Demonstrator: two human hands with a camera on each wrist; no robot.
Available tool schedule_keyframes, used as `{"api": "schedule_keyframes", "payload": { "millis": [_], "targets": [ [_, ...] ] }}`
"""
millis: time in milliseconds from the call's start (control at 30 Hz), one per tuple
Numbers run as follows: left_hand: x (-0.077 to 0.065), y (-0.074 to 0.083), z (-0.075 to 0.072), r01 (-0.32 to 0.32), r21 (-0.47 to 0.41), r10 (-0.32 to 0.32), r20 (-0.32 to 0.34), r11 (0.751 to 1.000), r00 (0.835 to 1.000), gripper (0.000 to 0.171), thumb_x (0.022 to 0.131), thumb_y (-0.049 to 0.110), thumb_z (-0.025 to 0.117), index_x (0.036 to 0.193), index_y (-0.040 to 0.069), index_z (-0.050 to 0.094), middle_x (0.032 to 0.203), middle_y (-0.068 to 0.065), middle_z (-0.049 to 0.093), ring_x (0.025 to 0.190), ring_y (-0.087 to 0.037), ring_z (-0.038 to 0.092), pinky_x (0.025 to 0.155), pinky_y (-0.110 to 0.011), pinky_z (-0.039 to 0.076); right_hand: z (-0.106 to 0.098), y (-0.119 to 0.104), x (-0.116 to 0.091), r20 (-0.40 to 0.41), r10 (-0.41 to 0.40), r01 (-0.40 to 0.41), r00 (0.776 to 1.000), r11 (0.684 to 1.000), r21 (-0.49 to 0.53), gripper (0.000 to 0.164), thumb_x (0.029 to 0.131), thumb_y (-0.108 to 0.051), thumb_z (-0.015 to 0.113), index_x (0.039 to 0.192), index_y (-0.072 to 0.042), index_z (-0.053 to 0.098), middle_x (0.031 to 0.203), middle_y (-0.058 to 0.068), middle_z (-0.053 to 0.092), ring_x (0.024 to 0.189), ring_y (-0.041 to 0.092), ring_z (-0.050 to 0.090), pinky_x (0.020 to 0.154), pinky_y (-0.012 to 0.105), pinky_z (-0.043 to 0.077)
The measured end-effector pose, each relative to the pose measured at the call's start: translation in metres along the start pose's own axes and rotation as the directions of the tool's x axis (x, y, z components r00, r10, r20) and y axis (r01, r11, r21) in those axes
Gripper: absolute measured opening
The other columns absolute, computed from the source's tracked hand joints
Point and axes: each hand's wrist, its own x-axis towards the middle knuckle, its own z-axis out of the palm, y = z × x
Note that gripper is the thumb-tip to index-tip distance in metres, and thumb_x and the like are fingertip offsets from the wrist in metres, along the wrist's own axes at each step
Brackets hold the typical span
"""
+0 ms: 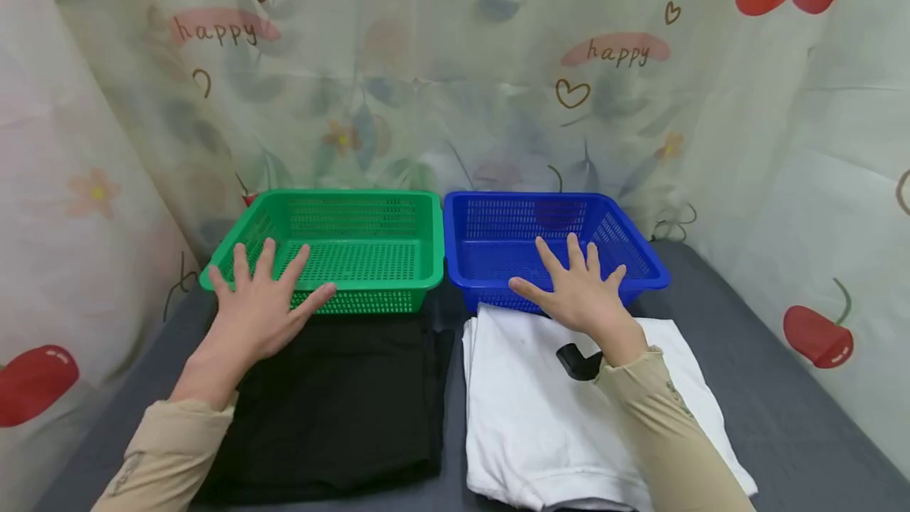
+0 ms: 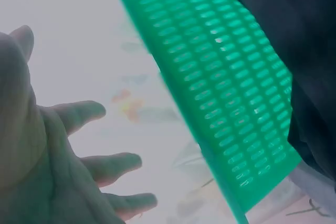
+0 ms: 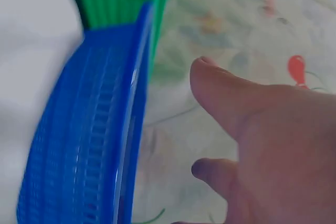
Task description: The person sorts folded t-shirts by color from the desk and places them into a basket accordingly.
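My left hand is spread with straight fingers over the front left of the green basket, holding nothing. Below it lies a folded black cloth garment. My right hand, fingers also spread and holding nothing, is over the front of the blue basket. A folded white garment with a black mark on it lies beneath the right wrist and sleeve. In the left wrist view the fingers stand apart from the green basket; in the right wrist view the thumb points towards the blue basket's rim.
Both baskets stand side by side at the back of a dark grey table. A pale curtain printed with cherries, hearts and the word "happy" hangs behind and along both sides.
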Motion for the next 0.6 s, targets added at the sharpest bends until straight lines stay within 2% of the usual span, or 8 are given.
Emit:
{"api": "schedule_keyframes", "payload": {
  "millis": [167,300,367,467,600],
  "targets": [
    [-0.015,-0.007,-0.012,-0.031,-0.16,0.03,-0.006,0.987,1.0,0.079,0.101,0.062,0.031,0.159,0.01,0.017,0.156,-0.033,0.004,0.139,-0.057,-0.006,0.102,-0.075,-0.002,0.0,-0.01,-0.012,-0.038,-0.051,0.055,0.998,0.991,0.119,0.086,0.093,-0.071,0.044,0.159,-0.021,0.019,0.158,0.029,0.012,0.142,0.053,0.002,0.097,0.08,-0.003],
    [-0.031,-0.013,-0.02,-0.048,-0.292,0.055,0.016,0.955,0.998,0.071,0.105,0.054,0.031,0.158,0.009,0.019,0.156,-0.032,0.012,0.141,-0.053,0.007,0.103,-0.073,0.013,0.003,-0.021,-0.021,-0.085,-0.098,0.114,0.992,0.971,0.21,0.075,0.097,-0.056,0.053,0.157,-0.017,0.028,0.153,0.026,0.028,0.14,0.048,0.02,0.1,0.077,0.014],
    [-0.038,-0.017,-0.023,-0.044,-0.348,0.056,0.024,0.936,0.998,0.067,0.106,0.051,0.03,0.158,0.009,0.021,0.156,-0.03,0.017,0.14,-0.052,0.013,0.1,-0.073,0.018,0.005,-0.025,-0.025,-0.105,-0.114,0.138,0.988,0.957,0.257,0.071,0.098,-0.047,0.057,0.155,-0.012,0.033,0.149,0.024,0.037,0.137,0.045,0.029,0.102,0.071,0.023],
    [-0.049,-0.029,-0.024,-0.048,-0.39,0.058,0.015,0.92,0.998,0.062,0.108,0.045,0.03,0.156,0.006,0.027,0.154,-0.027,0.027,0.137,-0.051,0.023,0.1,-0.07,0.024,0.01,-0.033,-0.03,-0.094,-0.146,0.169,0.985,0.924,0.342,0.067,0.097,-0.042,0.061,0.151,-0.009,0.04,0.145,0.019,0.045,0.133,0.04,0.039,0.102,0.061,0.035],
    [-0.062,-0.049,-0.019,0.025,-0.425,0.008,0.075,0.905,0.997,0.062,0.108,0.045,0.026,0.154,0.003,0.03,0.151,-0.029,0.032,0.134,-0.052,0.029,0.098,-0.07,0.027,0.02,-0.041,-0.034,-0.023,-0.173,0.16,0.985,0.839,0.519,0.059,0.095,-0.04,0.065,0.146,-0.016,0.05,0.136,0.013,0.056,0.122,0.031,0.053,0.091,0.05,0.048]
  ]
}}
